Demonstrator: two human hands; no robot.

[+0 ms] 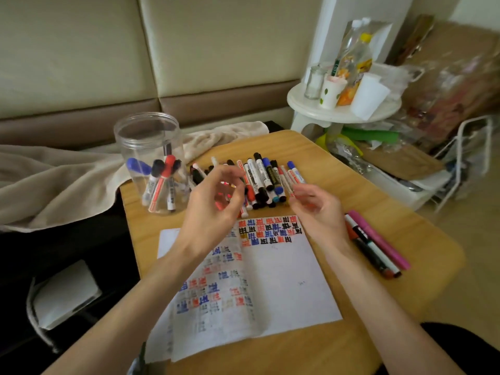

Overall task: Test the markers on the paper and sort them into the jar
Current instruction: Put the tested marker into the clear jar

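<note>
Both hands hover over the far half of the wooden tabletop (338, 180), above the open notebook (284, 282). The left hand (213, 204) curls its fingers around something red, blurred. The right hand (316, 209) has fingers bent; whether it grips anything I cannot tell. The marker pile (262, 180) lies along the far edge, the clear jar (151, 161) at the far left corner, three markers (376, 244) near the right edge.
</note>
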